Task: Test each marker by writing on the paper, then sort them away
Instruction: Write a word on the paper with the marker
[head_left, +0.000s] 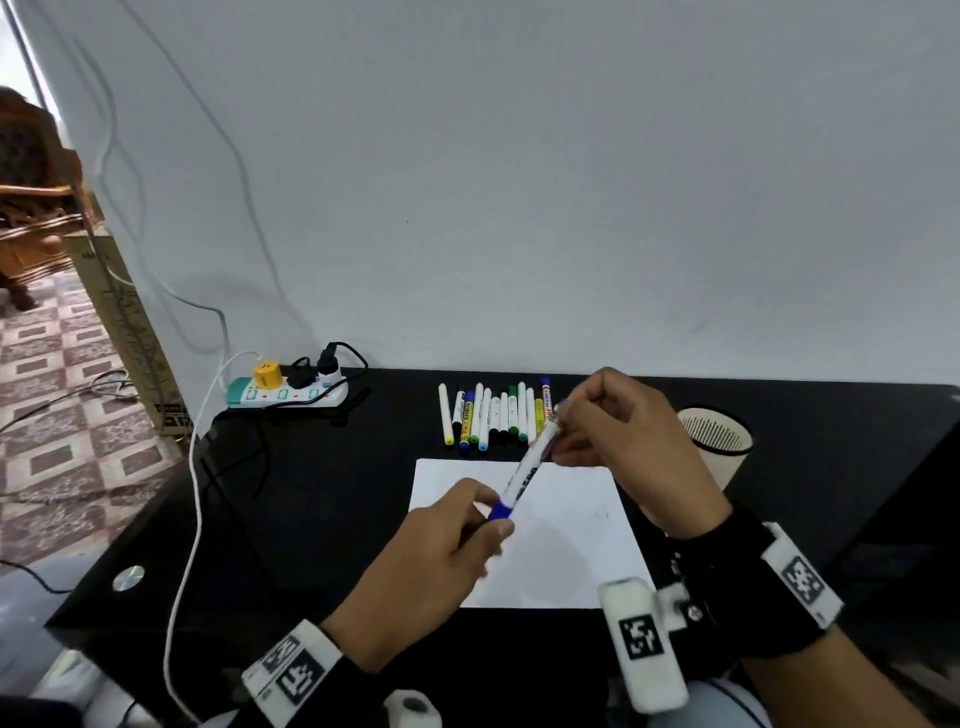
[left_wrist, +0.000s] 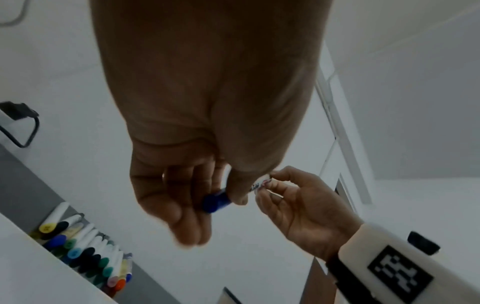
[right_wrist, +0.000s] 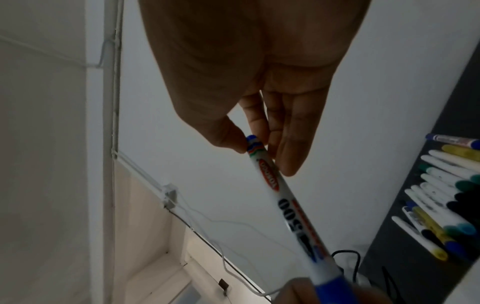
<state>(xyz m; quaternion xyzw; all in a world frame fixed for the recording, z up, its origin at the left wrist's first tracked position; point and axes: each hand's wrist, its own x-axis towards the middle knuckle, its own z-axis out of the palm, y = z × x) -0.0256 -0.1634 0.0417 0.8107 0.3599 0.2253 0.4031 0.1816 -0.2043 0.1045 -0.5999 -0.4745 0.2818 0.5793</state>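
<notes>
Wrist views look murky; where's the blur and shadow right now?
Left wrist view: left hand backlit and dark, its fingertips smeared. Right wrist view: right hand in shadow, marker blurred toward its blue cap. Head view: evenly lit, edges bent by the wide lens.

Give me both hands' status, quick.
Left hand: closed on the blue cap end of the marker.
Right hand: pinching the marker's other end.
</notes>
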